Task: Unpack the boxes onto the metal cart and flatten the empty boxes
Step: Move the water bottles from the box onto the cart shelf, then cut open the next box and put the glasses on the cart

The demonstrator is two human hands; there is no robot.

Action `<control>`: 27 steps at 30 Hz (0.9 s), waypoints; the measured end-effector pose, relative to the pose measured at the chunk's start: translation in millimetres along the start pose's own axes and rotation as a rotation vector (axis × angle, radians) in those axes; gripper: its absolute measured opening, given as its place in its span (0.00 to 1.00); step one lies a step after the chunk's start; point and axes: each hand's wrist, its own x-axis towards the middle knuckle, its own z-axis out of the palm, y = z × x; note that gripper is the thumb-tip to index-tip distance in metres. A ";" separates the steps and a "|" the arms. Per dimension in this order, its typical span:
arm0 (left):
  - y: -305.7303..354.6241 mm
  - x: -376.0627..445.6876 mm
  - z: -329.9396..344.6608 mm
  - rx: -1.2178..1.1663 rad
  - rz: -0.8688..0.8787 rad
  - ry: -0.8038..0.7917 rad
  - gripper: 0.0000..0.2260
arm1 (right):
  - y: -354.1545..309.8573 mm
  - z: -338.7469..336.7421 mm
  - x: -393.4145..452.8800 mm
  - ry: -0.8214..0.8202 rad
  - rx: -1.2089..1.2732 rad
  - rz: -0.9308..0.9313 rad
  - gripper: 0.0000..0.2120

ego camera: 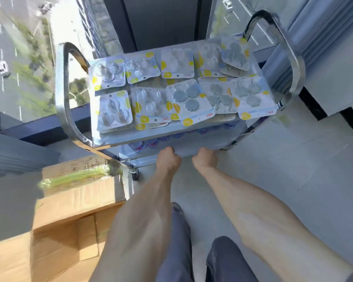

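— Two hands reach out to the metal cart (293, 64). See them?

— Yes. The left hand (168, 158) and the right hand (205, 159) are side by side at the near edge of the lower shelf (202, 147). Fingers on both curl over that edge and hold it.

— What is on the cart?

— Many flat packs (189, 102) cover the top shelf, right above the hands. Some round lids (153, 143) peek out from the lower shelf, just past the left hand.

— And the boxes?

— An open cardboard box (80, 200) sits on the floor, left of the left arm, near the cart's wheel (135, 174). A green bundle (73, 176) lies on it. It is blurry.
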 end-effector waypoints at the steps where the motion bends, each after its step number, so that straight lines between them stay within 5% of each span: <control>1: 1.1 -8.7 -16.3 -0.007 -0.016 -0.010 0.10 | -11.2 -12.6 -11.1 -0.026 -0.023 -0.001 0.14; 13: 40.2 -55.7 -173.8 -0.073 -0.188 -0.078 0.09 | -123.0 -125.0 -72.4 -0.206 -0.145 -0.020 0.13; 27: 29.5 -67.1 -269.8 -0.160 -0.361 0.148 0.07 | -230.2 -154.8 -84.2 -0.273 -0.284 -0.288 0.13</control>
